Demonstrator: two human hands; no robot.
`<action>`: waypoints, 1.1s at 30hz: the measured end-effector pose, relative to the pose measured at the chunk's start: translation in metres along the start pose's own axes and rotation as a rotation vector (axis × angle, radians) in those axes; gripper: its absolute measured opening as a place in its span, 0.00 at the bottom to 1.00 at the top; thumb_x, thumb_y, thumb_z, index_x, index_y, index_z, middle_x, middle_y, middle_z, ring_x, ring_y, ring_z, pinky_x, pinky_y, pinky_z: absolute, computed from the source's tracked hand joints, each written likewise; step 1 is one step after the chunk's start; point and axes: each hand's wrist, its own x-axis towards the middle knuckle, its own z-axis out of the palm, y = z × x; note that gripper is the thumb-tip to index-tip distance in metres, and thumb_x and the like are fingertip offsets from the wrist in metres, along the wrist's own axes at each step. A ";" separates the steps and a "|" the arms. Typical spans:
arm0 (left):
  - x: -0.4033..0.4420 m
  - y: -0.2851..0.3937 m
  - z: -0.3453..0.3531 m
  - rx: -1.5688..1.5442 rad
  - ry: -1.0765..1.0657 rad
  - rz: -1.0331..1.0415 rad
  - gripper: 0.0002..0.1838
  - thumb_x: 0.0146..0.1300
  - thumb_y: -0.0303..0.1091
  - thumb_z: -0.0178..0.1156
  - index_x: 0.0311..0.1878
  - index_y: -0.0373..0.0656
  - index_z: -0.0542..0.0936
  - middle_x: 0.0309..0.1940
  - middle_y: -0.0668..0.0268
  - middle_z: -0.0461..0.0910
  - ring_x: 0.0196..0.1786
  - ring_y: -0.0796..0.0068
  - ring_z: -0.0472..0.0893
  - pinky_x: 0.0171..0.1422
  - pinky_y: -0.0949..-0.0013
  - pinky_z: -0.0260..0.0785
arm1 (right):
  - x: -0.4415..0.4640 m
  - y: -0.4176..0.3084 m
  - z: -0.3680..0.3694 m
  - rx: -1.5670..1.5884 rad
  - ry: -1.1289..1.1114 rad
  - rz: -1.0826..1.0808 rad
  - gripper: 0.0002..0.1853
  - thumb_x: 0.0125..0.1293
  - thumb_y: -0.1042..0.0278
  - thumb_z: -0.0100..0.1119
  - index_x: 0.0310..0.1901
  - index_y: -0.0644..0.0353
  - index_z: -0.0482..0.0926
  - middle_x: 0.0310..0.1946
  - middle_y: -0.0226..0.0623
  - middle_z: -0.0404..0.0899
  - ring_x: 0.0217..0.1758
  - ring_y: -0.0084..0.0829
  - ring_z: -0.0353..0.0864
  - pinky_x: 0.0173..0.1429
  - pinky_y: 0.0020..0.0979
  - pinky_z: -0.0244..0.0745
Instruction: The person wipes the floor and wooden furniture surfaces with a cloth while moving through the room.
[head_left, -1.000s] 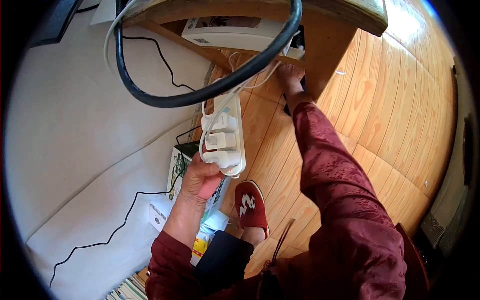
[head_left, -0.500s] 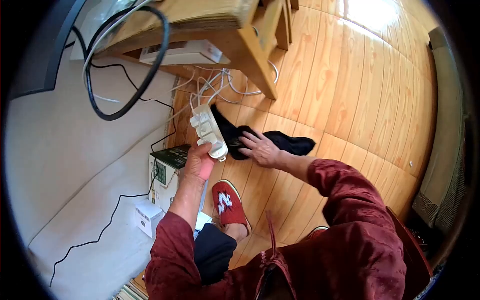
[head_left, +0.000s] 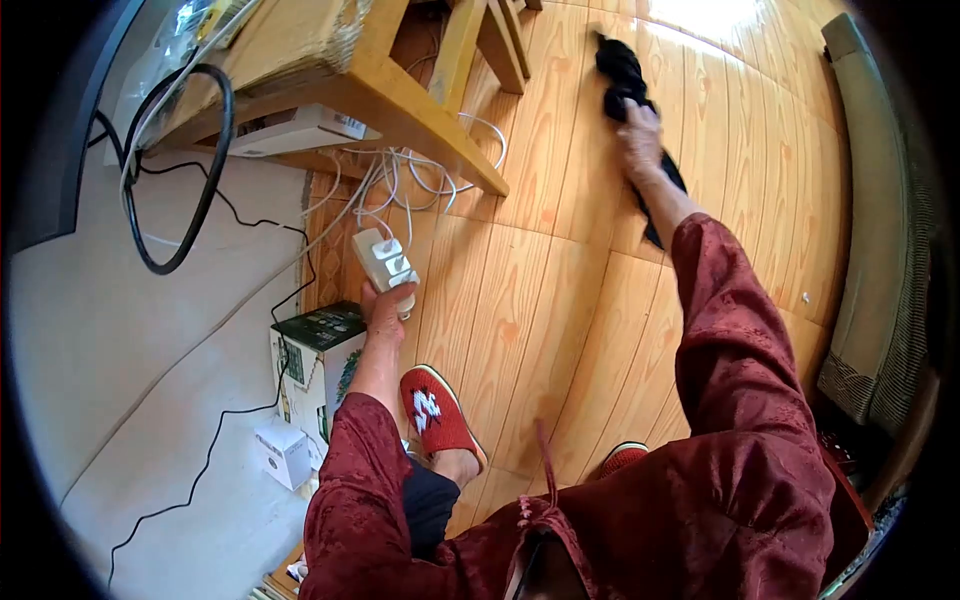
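Observation:
My left hand (head_left: 386, 306) grips the near end of a white power strip (head_left: 371, 250), with several white plugs and cables in it. The strip is tilted, held above the floor beside the wooden table. Out to the right, my right hand (head_left: 640, 140) is closed around a limp black cloth (head_left: 622, 68), which could be a garment. One end of the cloth sticks out beyond my fingers and the other hangs below my wrist. My right fingers are partly hidden and a little blurred.
A wooden table (head_left: 370, 90) stands at upper left, with white cables (head_left: 430, 175) tangled under it. Boxes (head_left: 300, 345) sit along the wall below a looped black cable (head_left: 215, 165). A padded seat (head_left: 850, 230) lines the right side. My red slipper (head_left: 437, 410) rests on the wood-patterned floor.
My right hand has moved away up and right with the black cloth, which lay beside the power strip before. My left hand still holds the strip, turned slightly and shifted left in view.

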 end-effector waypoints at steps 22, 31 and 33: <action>-0.107 -0.052 0.077 1.292 -0.426 0.593 0.64 0.43 0.46 0.76 0.75 0.34 0.42 0.74 0.42 0.47 0.77 0.42 0.44 0.79 0.45 0.35 | 0.039 0.076 -0.050 -0.009 0.213 -0.029 0.21 0.62 0.72 0.49 0.57 0.53 0.75 0.47 0.48 0.79 0.53 0.50 0.77 0.58 0.42 0.72; -0.116 -0.072 0.114 1.644 -0.497 0.153 0.85 0.24 0.65 0.79 0.74 0.34 0.29 0.75 0.38 0.25 0.77 0.39 0.22 0.73 0.30 0.19 | -0.251 -0.014 -0.109 0.298 -0.393 -0.608 0.24 0.52 0.76 0.59 0.54 0.53 0.77 0.58 0.52 0.70 0.60 0.54 0.70 0.64 0.45 0.68; -0.113 -0.071 0.113 1.666 -0.514 0.112 0.85 0.25 0.61 0.80 0.74 0.36 0.28 0.75 0.38 0.24 0.76 0.38 0.21 0.72 0.29 0.18 | -0.327 -0.005 -0.095 0.194 -0.712 -0.754 0.20 0.57 0.66 0.57 0.54 0.48 0.78 0.64 0.45 0.65 0.68 0.50 0.63 0.66 0.49 0.63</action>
